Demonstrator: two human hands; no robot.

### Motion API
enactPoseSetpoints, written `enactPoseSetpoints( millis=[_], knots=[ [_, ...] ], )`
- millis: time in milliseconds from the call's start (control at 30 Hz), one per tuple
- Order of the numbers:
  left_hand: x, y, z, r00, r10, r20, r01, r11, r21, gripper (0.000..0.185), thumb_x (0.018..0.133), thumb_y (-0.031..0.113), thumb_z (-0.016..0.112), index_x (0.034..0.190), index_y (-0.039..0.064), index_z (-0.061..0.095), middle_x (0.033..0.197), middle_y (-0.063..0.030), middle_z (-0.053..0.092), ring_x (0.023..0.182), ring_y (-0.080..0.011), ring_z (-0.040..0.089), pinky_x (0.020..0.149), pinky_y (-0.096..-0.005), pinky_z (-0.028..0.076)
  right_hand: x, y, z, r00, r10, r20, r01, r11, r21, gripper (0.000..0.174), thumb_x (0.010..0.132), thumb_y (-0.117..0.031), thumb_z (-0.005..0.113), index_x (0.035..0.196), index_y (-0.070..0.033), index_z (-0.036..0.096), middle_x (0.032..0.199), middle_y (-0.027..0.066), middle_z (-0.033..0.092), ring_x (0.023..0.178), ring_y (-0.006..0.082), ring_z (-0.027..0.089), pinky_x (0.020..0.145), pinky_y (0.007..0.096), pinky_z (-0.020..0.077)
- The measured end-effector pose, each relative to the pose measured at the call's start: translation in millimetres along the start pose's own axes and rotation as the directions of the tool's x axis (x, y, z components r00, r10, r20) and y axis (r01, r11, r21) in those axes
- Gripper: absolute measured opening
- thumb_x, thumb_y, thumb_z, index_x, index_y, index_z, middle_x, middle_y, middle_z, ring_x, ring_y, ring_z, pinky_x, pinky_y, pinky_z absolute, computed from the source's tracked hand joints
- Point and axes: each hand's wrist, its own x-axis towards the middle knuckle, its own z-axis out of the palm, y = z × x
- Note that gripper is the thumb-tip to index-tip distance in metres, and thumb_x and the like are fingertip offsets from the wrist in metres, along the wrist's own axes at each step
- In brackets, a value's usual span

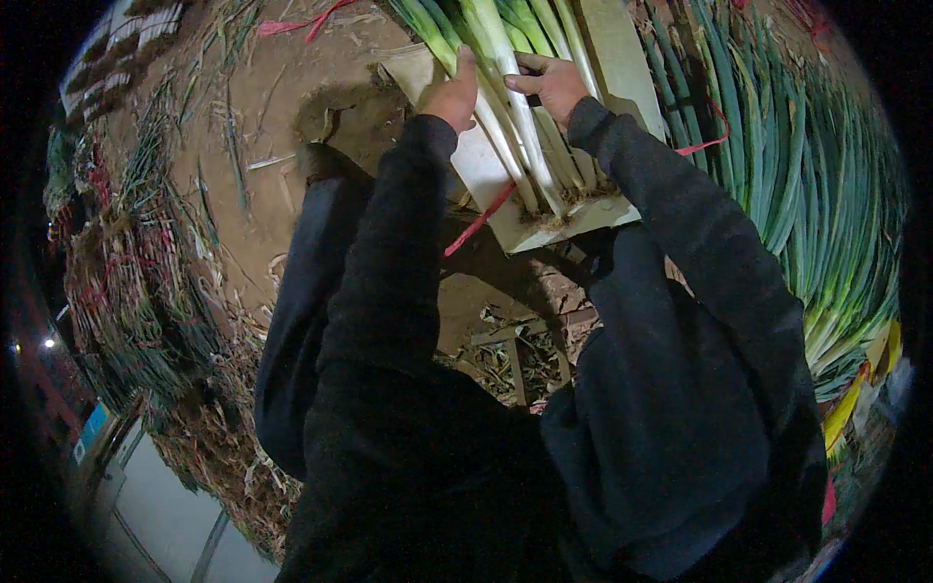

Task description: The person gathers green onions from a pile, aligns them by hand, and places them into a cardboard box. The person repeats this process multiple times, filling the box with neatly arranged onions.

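Note:
Several long green onions (539, 138) lie together on a pale board (543, 237), white shanks and roots towards me and green leaves running out of the top of the view. At the left side of the bunch, my left hand (455, 91) grips stalks, its thumb along them and its fingers mostly hidden. My right hand (555, 86) pinches a thick white shank between thumb and fingers. Under the shanks, a red tie strip (481, 218) sticks out over the board's left edge.
A large heap of green onions (809, 189) lies along the right, a red strip (707, 142) beside it. More onion bundles (131, 291) cover the left. Dry leaf scraps (248, 466) litter the soil. A wooden frame (517, 357) is on the ground between my legs.

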Motion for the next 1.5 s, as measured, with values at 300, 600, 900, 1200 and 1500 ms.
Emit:
enactPoseSetpoints(
  millis=[300,600,900,1200,1500],
  knots=[
    [8.1,-8.8,14.9,0.962,0.194,-0.191,-0.146,0.96,0.241,0.101,0.099,0.072,0.009,0.124,-0.012,0.059,0.098,-0.0318,0.069,0.1,-0.0421,0.067,0.092,-0.0462,0.052,14.9,51.3,10.4,0.96,-0.253,0.121,0.257,0.622,-0.739,0.044,0.085,-0.036,0.077,0.114,-0.004,0.068,0.093,0.023,0.07,0.087,0.0421,0.067,0.076,0.049,0.0538],
    [30.3,-59.4,35.0,0.852,0.505,-0.137,-0.22,0.584,0.781,0.063,0.089,0.054,0.063,0.115,-0.004,0.062,0.109,-0.0274,0.066,0.103,-0.04,0.066,0.092,-0.0494,0.051,-70.9,72.2,21.1,0.999,0.034,-0.03,-0.045,0.683,-0.729,0.03,0.09,-0.014,0.053,0.113,0.001,0.065,0.096,0.0255,0.07,0.085,0.0417,0.069,0.076,0.0515,0.0556],
    [-5.2,-45.2,75.7,0.736,0.573,-0.36,0.065,0.47,0.88,0.093,0.09,0.055,0.069,0.161,0.016,0.024,0.129,-0.0294,0.062,0.113,-0.044,0.061,0.1,-0.0487,0.049,-72.0,70.5,30.5,0.866,0.267,0.422,0.312,0.369,-0.875,0.024,0.078,-0.024,0.065,0.068,-0.003,0.072,0.086,0.0169,0.071,0.082,0.0346,0.069,0.074,0.0492,0.0558],
    [17.3,-77.2,70.7,0.805,0.533,-0.261,-0.034,0.482,0.876,0.086,0.092,0.053,0.063,0.162,0.023,0.023,0.117,-0.0368,0.064,0.118,-0.0492,0.058,0.106,-0.0491,0.045,-265.4,-12.9,-208.3,0.773,-0.369,-0.515,0.256,0.926,-0.28,0.04,0.087,-0.028,0.076,0.119,-0.004,0.07,0.106,0.0136,0.073,0.095,0.0238,0.069,0.085,0.0368,0.0543],
    [-5.7,-45.9,87.2,0.852,0.429,-0.3,0.108,0.418,0.902,0.087,0.094,0.046,0.063,0.164,0.02,0.018,0.138,-0.0354,0.052,0.129,-0.0498,0.047,0.112,-0.0505,0.039,-529.5,132.3,-470.2,0.024,-0.468,-0.883,-0.926,0.323,-0.196,0.08,0.083,-0.036,0.08,0.148,-0.005,0.046,0.148,0.0216,0.05,0.133,0.0387,0.05,0.11,0.0465,0.0417]
  ],
)
